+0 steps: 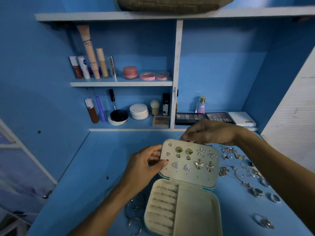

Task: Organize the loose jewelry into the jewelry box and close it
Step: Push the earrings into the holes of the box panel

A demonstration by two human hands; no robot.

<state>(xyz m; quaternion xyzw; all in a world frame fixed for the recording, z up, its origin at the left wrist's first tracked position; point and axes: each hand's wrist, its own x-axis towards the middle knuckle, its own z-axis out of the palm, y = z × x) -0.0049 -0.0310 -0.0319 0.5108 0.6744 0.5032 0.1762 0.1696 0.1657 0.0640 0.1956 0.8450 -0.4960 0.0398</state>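
On the blue tabletop [95, 167], the left hand [148, 165] has its grip closed on the left edge of the earring panel [189, 174] of the open jewelry box [192, 210], thumb against a small stud [167, 160]. The right hand [209, 133] pinches the panel's top edge; bracing it there should let the stud seat straight without bending the panel. Loose jewelry [223, 171] lies further right, beside the box

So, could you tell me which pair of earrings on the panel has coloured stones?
The green pair in the top row, left of the starfish pair; the others look plain silver.
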